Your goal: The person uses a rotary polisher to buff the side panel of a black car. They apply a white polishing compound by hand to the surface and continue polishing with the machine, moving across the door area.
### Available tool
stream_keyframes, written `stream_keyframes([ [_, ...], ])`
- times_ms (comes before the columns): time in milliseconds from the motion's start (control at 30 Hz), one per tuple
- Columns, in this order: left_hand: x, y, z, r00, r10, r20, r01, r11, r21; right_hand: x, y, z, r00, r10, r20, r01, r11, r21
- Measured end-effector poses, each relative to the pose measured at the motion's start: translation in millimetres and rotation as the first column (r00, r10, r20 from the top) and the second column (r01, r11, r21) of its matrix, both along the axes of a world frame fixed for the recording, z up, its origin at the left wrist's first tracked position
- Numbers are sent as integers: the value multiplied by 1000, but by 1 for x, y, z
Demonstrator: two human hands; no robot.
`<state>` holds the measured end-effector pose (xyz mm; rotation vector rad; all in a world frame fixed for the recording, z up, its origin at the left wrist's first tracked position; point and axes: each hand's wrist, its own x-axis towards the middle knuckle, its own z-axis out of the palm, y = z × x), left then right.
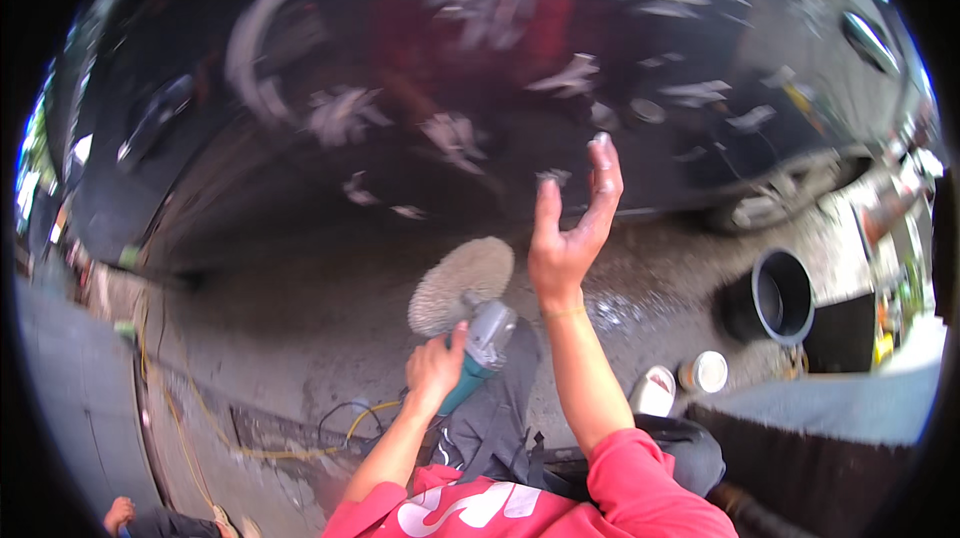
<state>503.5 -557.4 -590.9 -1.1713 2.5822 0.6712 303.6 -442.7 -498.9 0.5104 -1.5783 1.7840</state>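
My left hand (436,367) grips the green body of an angle polisher (463,382), whose grey gear head points away from me. A round, pale wool polishing pad (465,281) is fitted on it, tilted on edge in front of my leg. My right hand (574,230) is raised towards a dark, glossy car side (480,133), thumb and fingers apart with nothing held. White residue coats its fingertips. Streaks and dabs of white paste (349,114) are spread over the car's paint. Whether my fingertips touch the panel, I cannot tell.
A black bucket (780,305) and a lidded cup (706,371) stand on the concrete to the right. The car's wheel (776,197) is beyond them. A yellow cord (289,454) runs along the ground at left. Another person's hand (120,514) shows at bottom left.
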Motion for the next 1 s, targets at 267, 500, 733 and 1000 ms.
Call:
stream_keyframes([
  [267,-6,2,-6,999,-49,-14,49,998,-50,-46,95,-58,971,211,111,-215,976,26],
  [500,-19,5,-4,993,-110,39,110,994,3,-100,118,-114,938,117,327,-32,966,-256],
  [733,-20,2,-3,997,-77,30,77,997,1,-100,134,-74,902,250,353,-45,865,-499],
  [1000,-16,6,1,999,-41,-25,40,999,-27,-30,82,23,979,196,46,-175,943,-283],
])
